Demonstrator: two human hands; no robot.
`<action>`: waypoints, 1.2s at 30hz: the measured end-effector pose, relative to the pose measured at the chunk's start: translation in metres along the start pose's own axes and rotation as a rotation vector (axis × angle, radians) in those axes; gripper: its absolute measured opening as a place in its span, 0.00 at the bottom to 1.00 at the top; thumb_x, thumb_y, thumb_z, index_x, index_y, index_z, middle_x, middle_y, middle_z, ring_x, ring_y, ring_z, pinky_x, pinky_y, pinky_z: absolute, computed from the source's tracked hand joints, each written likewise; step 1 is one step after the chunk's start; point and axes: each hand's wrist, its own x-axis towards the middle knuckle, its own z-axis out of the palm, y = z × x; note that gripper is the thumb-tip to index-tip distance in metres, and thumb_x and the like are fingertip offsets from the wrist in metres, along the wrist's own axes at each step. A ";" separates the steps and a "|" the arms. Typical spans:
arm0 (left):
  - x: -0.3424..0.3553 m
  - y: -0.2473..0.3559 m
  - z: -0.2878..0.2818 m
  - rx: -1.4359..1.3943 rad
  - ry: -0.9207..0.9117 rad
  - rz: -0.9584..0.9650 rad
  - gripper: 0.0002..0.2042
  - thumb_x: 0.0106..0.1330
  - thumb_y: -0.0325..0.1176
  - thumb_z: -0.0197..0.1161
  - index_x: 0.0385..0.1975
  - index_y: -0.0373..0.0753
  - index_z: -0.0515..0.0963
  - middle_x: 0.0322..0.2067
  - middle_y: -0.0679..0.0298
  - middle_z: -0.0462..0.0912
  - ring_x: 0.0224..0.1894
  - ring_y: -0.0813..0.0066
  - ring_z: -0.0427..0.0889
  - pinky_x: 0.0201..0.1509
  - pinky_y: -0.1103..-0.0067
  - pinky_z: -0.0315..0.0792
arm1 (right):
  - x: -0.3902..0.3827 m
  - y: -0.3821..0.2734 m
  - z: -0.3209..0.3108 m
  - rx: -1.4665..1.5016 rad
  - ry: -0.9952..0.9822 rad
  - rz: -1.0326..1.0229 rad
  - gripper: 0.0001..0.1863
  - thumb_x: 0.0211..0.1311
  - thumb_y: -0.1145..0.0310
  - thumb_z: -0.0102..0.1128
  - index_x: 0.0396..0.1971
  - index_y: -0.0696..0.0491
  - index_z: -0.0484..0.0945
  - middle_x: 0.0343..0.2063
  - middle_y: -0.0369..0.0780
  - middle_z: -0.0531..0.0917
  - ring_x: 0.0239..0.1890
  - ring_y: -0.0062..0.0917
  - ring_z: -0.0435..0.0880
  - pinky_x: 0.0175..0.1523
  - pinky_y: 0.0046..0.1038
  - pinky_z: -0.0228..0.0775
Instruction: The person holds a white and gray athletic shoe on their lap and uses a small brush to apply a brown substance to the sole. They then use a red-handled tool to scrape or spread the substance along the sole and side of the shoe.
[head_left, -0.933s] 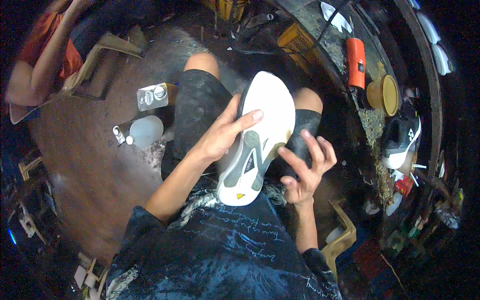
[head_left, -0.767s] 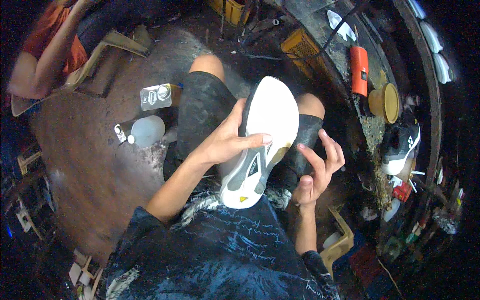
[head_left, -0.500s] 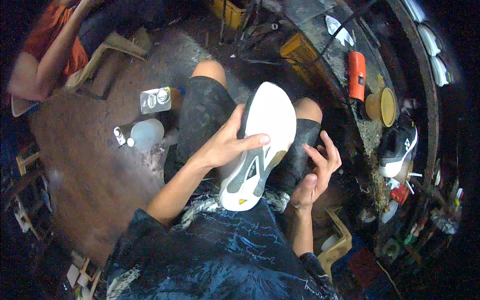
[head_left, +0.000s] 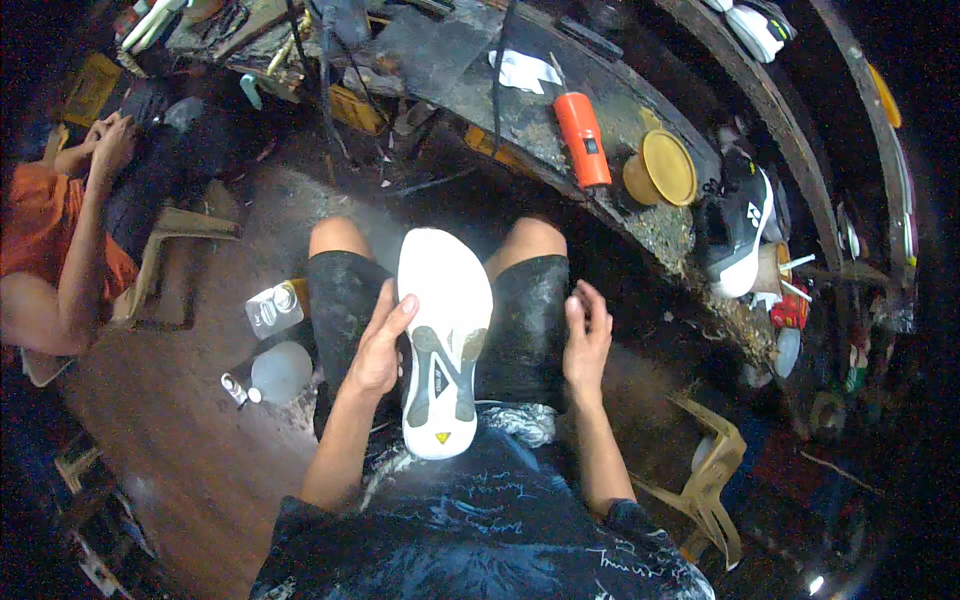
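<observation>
Resting sole-up between two knees — one white shoe [head_left: 444, 340], left hand [head_left: 378, 345] gripping it, right hand [head_left: 585, 335] loosely curled, empty.

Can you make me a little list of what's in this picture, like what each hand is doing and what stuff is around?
left hand: grips the side of the white shoe sole
right hand: rests on the right thigh, off the sole
sole: lies bottom-up between the knees
floor at left: metal can, clear plastic bottle
workbench: orange tool, yellow-lidded tin, black and white shoe
far left: another person, orange top
</observation>
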 end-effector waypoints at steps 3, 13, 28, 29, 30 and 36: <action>-0.002 -0.003 0.000 0.067 0.010 0.024 0.40 0.85 0.58 0.50 0.82 0.31 0.52 0.77 0.49 0.65 0.79 0.58 0.61 0.82 0.65 0.56 | -0.014 0.013 0.011 -0.239 -0.090 -0.212 0.30 0.76 0.54 0.67 0.71 0.51 0.78 0.68 0.49 0.80 0.73 0.45 0.73 0.79 0.45 0.62; -0.006 -0.002 0.005 0.181 0.050 0.075 0.48 0.85 0.65 0.45 0.85 0.26 0.42 0.83 0.46 0.54 0.85 0.57 0.52 0.87 0.66 0.46 | -0.015 0.033 -0.005 -0.284 -0.150 -0.233 0.27 0.77 0.52 0.66 0.66 0.53 0.83 0.69 0.47 0.81 0.74 0.47 0.71 0.81 0.46 0.59; -0.007 0.003 -0.005 -0.044 0.052 0.096 0.30 0.91 0.52 0.39 0.77 0.34 0.67 0.75 0.56 0.73 0.77 0.62 0.69 0.83 0.65 0.59 | -0.005 0.035 -0.016 -0.375 -0.106 -0.183 0.39 0.64 0.40 0.75 0.63 0.53 0.79 0.72 0.48 0.75 0.76 0.50 0.65 0.78 0.52 0.60; -0.006 0.003 -0.006 -0.040 0.067 0.096 0.30 0.91 0.52 0.39 0.77 0.34 0.67 0.75 0.56 0.73 0.77 0.62 0.70 0.83 0.65 0.59 | -0.005 0.035 -0.016 -0.318 -0.052 -0.203 0.40 0.63 0.39 0.76 0.64 0.53 0.79 0.72 0.48 0.74 0.76 0.51 0.64 0.78 0.53 0.60; -0.005 0.001 -0.007 -0.049 0.083 0.098 0.29 0.91 0.52 0.39 0.77 0.34 0.67 0.75 0.56 0.73 0.77 0.62 0.70 0.83 0.65 0.59 | -0.005 0.034 -0.014 -0.344 -0.090 -0.215 0.40 0.63 0.38 0.75 0.64 0.53 0.79 0.73 0.48 0.74 0.77 0.51 0.64 0.79 0.54 0.59; -0.003 -0.001 -0.006 -0.039 0.118 0.104 0.29 0.91 0.51 0.40 0.77 0.34 0.67 0.75 0.56 0.74 0.77 0.62 0.69 0.82 0.65 0.59 | -0.002 0.028 -0.020 -0.728 -0.109 -0.244 0.41 0.66 0.33 0.70 0.64 0.51 0.83 0.75 0.52 0.72 0.79 0.52 0.61 0.80 0.57 0.57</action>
